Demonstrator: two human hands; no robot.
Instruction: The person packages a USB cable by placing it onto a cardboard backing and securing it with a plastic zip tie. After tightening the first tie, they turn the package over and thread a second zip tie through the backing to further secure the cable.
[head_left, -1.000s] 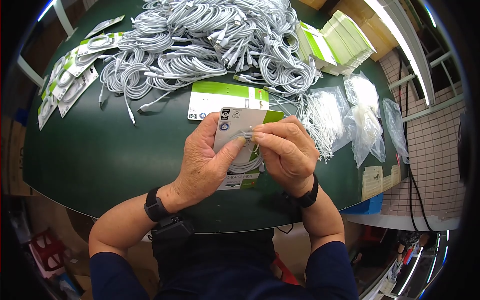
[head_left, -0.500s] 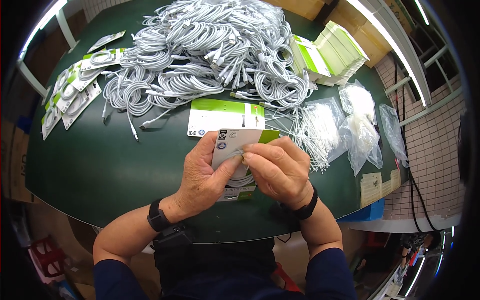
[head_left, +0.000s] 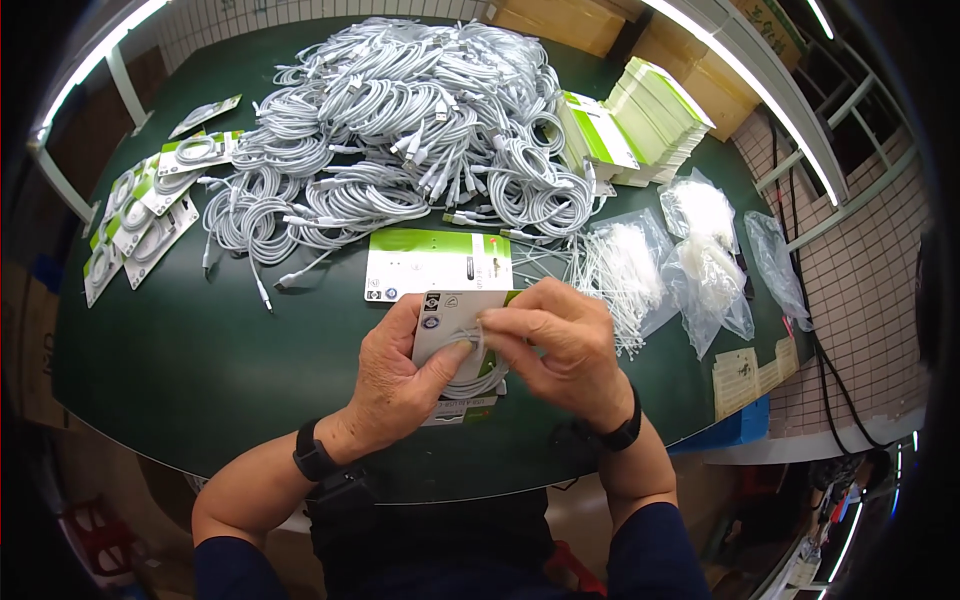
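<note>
Holding. Left hand (head_left: 392, 375) clamped on a white-and-green card (head_left: 432, 340), thumb pressing from above, other fingers mostly hidden behind. Right hand (head_left: 565, 345): thumb and index tips together, pinching a thin pale piece (head_left: 480, 336) at the far side of the coil; likely a tie, too small to be sure. Pale coiled cable (head_left: 480, 387) lies against the card's face, over the near middle of the table (head_left: 250, 370).

Handling, as I judge it: left thumb should bear on the coil beside the pinch, firm enough to stop the loops fanning, light enough not to crease the card. Right tips best pull straight and evenly, snug, without biting into the cable. Loops want squaring to the card first; a skewed coil could slip over the edge.

Just beyond the hands: another card (head_left: 425, 262), flat. Right of it, loose white ties (head_left: 618, 270), then clear bags (head_left: 712, 290). Far middle: cable heap (head_left: 430, 120). Far right: card stack (head_left: 655, 125). Left: several cards with coils (head_left: 155, 235), overlapping.
</note>
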